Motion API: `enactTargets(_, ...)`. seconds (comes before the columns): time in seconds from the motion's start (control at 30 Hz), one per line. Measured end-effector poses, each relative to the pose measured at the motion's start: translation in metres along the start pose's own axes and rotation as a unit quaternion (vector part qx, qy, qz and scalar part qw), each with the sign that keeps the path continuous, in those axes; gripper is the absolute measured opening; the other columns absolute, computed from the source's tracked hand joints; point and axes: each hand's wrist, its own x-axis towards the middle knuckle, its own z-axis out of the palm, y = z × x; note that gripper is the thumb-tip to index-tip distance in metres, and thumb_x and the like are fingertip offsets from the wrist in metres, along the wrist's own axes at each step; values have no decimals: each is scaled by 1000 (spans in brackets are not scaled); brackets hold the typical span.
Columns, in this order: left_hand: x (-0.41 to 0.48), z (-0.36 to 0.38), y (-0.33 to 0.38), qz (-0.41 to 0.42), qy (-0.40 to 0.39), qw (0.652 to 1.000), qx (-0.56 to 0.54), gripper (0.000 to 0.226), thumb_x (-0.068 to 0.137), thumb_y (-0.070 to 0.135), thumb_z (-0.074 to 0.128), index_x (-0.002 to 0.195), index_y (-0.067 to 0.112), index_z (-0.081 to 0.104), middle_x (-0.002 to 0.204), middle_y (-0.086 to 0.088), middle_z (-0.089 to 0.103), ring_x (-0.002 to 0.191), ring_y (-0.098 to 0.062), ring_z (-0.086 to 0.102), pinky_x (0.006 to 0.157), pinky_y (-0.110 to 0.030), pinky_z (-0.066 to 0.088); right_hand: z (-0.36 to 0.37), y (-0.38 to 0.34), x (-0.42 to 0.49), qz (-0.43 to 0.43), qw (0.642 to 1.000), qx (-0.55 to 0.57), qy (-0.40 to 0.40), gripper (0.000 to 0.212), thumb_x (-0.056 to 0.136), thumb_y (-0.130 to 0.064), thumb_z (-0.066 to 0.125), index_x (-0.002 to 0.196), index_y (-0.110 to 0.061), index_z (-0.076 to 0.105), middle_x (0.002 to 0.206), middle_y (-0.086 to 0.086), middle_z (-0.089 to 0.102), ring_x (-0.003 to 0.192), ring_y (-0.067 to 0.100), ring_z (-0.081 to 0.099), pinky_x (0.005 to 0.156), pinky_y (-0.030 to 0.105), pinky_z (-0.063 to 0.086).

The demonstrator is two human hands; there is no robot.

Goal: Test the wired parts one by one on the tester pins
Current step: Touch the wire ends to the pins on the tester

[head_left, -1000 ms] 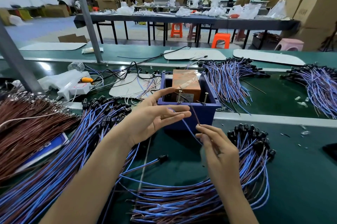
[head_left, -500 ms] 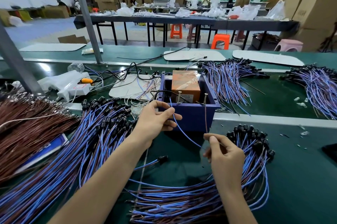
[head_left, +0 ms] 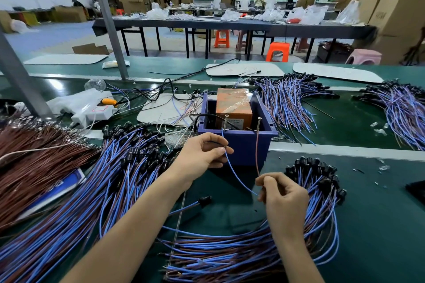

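Note:
A blue tester box (head_left: 239, 144) holding an orange block (head_left: 233, 107) stands mid-bench, with two upright metal pins: left pin (head_left: 225, 121) and right pin (head_left: 259, 123). My left hand (head_left: 203, 156) pinches the blue wire (head_left: 232, 172), whose tip reaches the left pin. My right hand (head_left: 284, 193) pinches the brown wire (head_left: 257, 151), which runs up to the right pin. Both wires belong to one wired part.
A big pile of blue-brown wired parts with black caps (head_left: 92, 190) lies left, another pile (head_left: 310, 213) under my right wrist. Brown wires (head_left: 30, 158) lie far left. More bundles (head_left: 289, 101) sit behind the box, and a white device (head_left: 89, 107) at back left.
My left hand went from open fingers to pinching the blue wire and lifting its tip to the left pin. My right hand brought the brown wire's end up to the right pin.

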Motion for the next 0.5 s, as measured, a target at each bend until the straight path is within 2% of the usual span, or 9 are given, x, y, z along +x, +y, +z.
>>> enactTargets(0.1, -1, 1, -1, -7, -10, 1000, -16, 15, 93, -6, 52, 91, 8, 60, 84, -5, 72, 69, -11, 69, 70, -22, 57, 0, 0, 0, -1, 1000, 0, -1, 31, 85, 3, 55, 63, -12, 69, 47, 11, 57, 38, 7, 42, 38, 16, 32)
enactTargets(0.2, -1, 0, -1, -6, -18, 1000, -24, 15, 93, -6, 51, 94, 7, 59, 87, -6, 72, 69, -16, 70, 68, -24, 58, 0, 0, 0, -3, 1000, 2, -2, 31, 86, 3, 55, 63, -12, 69, 48, 12, 57, 37, 7, 42, 38, 15, 31)
enactTargets(0.5, -2, 1, -1, 12, -46, 999, 9, 17, 94, -3, 51, 95, 11, 59, 93, -1, 73, 69, -12, 68, 62, -20, 54, 0, 4, 0, -6, 1000, 2, -2, 31, 87, 2, 55, 65, -14, 69, 48, 10, 58, 39, 9, 44, 38, 17, 32)
